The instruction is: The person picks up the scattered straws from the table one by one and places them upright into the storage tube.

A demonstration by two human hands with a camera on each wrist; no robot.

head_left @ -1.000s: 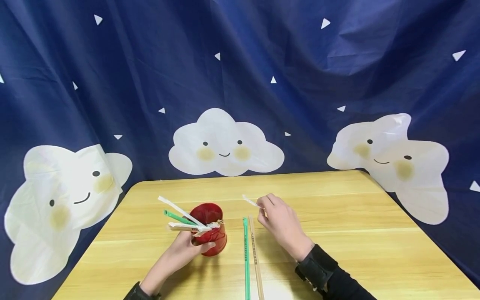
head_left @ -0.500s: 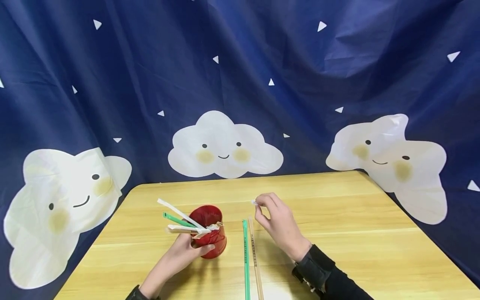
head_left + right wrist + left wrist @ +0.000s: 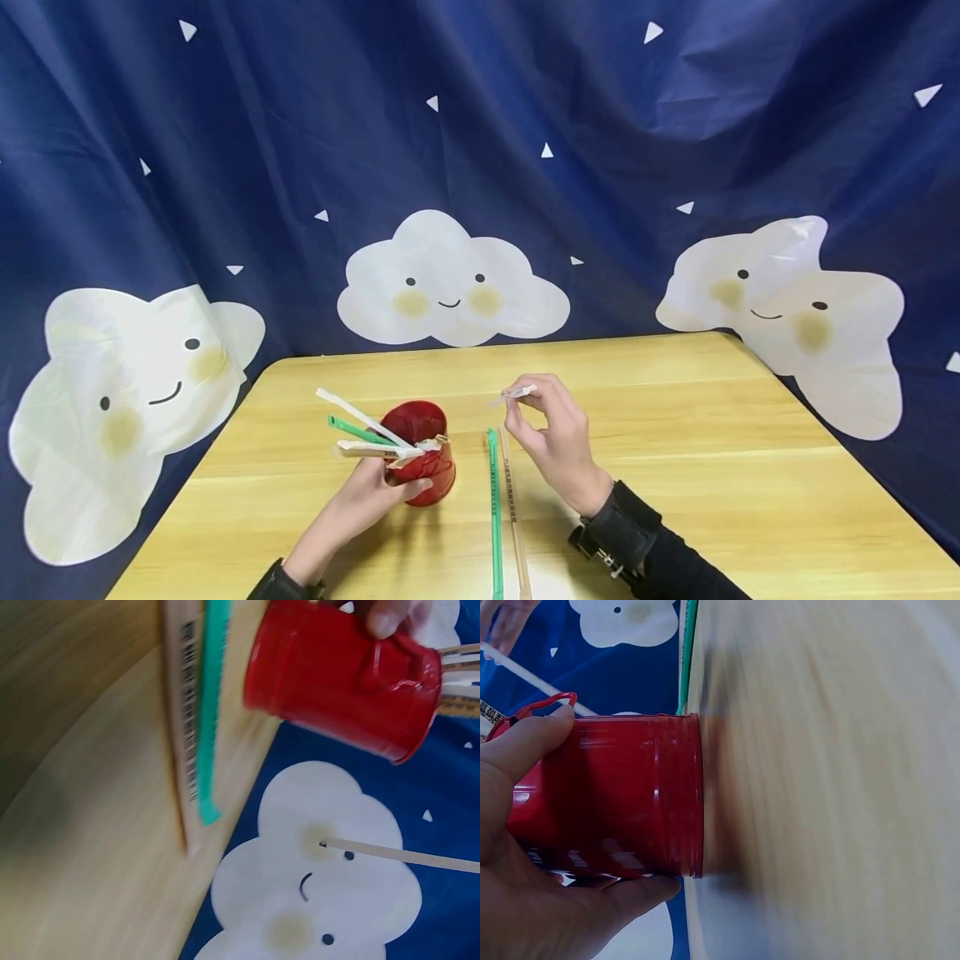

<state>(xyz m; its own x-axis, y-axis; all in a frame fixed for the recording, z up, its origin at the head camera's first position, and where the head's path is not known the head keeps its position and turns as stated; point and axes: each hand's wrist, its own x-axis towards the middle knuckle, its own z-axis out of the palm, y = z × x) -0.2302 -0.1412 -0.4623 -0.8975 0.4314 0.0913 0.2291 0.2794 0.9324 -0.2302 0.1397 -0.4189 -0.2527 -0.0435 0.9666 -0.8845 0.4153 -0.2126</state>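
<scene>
My left hand (image 3: 363,500) grips a red bucket (image 3: 431,483) round its side, thumb in front. Several paper-wrapped straws (image 3: 360,412), white, green and brown, lean out of its mouth to the left. In the left wrist view the thumb lies near the bucket's small red handle (image 3: 547,703). To the right, my right hand (image 3: 555,433) pinches a thin white-wrapped straw (image 3: 519,392) between thumb and fingers above the table. That straw looks foreshortened in the head view. The right wrist view shows the held straw's length (image 3: 405,855), but not the hand on it.
A green-wrapped straw (image 3: 495,517) and a brown-wrapped straw (image 3: 513,517) lie side by side on the wooden table (image 3: 720,467), between the hands. Behind the table hangs a dark blue curtain (image 3: 480,167) with white clouds.
The straw in my right hand has swung from pointing up-left to showing its end at the right of the fingertips. My left hand and the bucket stay nearly still.
</scene>
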